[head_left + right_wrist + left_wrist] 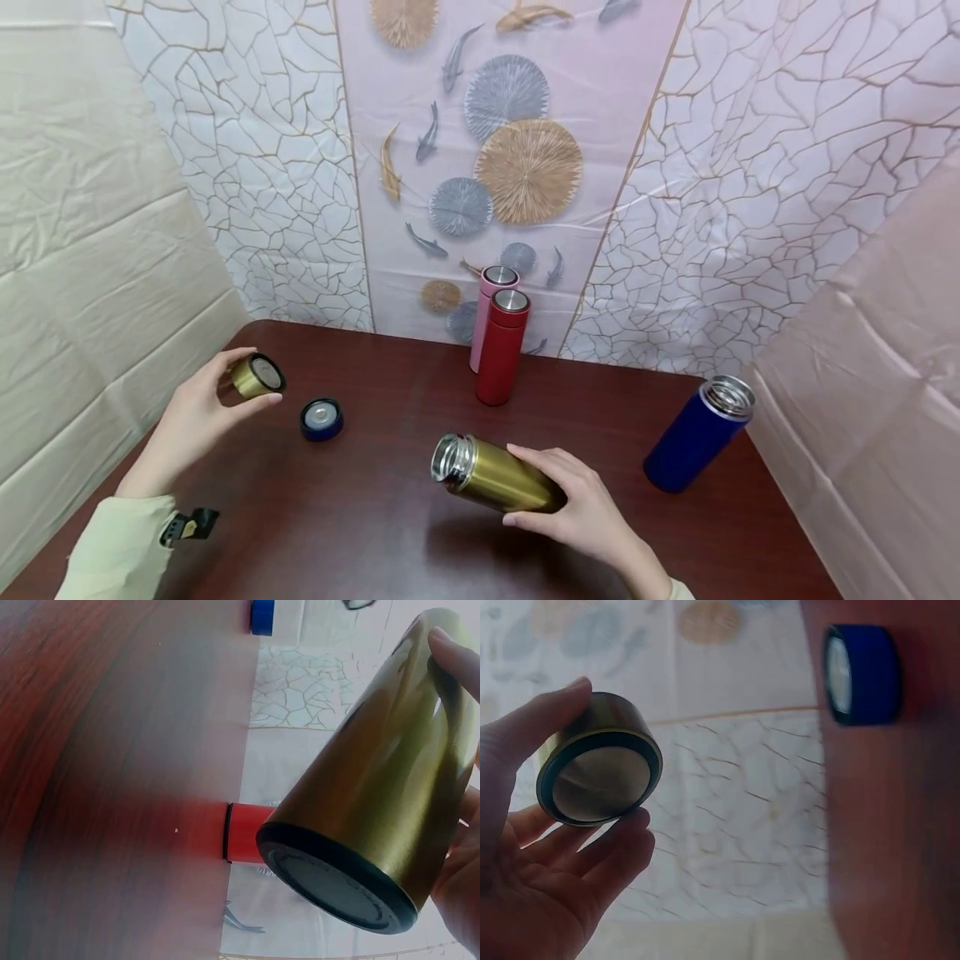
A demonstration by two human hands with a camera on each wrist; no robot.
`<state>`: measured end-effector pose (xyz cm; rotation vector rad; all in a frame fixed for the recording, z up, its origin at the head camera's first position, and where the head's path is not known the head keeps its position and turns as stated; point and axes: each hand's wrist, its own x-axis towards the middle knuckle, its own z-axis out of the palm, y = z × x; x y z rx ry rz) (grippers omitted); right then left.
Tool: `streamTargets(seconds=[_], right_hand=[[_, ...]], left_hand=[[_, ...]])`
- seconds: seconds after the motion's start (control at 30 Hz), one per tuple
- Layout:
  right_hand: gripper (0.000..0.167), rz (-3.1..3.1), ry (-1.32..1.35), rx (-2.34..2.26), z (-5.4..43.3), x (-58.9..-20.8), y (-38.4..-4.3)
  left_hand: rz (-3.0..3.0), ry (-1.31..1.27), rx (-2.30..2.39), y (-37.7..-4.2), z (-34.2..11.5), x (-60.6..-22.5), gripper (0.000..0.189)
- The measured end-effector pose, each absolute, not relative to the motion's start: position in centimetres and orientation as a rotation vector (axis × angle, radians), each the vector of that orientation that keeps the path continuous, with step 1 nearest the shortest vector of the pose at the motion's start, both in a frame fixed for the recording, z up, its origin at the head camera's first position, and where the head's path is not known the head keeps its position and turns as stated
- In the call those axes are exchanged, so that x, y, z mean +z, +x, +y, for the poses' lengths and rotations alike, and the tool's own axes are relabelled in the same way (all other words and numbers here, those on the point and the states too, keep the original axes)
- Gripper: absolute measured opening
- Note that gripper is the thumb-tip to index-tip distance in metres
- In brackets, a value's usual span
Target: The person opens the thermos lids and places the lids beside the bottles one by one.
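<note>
— Pose, pls?
— L hand (197, 407) is raised over tabletop (352, 533), gold cap (251, 379) pinched btwn thumb & fingers. By R hand (576, 498), gold btl (504, 475) is gripped round its lower body & held tilted above tabletop, mouth pointed L.
— Other stuff? Anything blocked?
— Blue cap (322, 421) is seen on tabletop just R of L hand. Blue btl (692, 443), uncapped, is stood at far R. Red btl (501, 360) & pink btl (482, 321), both capped, are stood at back; pink is partly hidden by red.
— Look of gold btl?
— Shiny metallic; steel mouth bared; black base seen in R wrist view.
</note>
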<state>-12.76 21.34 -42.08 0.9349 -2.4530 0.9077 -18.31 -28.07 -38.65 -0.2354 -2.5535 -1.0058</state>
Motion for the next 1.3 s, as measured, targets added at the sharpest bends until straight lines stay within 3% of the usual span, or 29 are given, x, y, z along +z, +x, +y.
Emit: streamTargets(seconds=[0.57, 1.3], right_hand=[[0.076, -2.449, 0.981, 0.884, 21.6, -42.4, -12.6], [0.077, -2.42, 1.03, 0.921, 21.4, -42.4, -12.0]], left_hand=[[-2.722, -0.172, -0.978, -21.7, -31.2, -44.0, 0.079], [-2.876, -0.208, -0.968, -24.1, -30.9, -46.8, 0.079]])
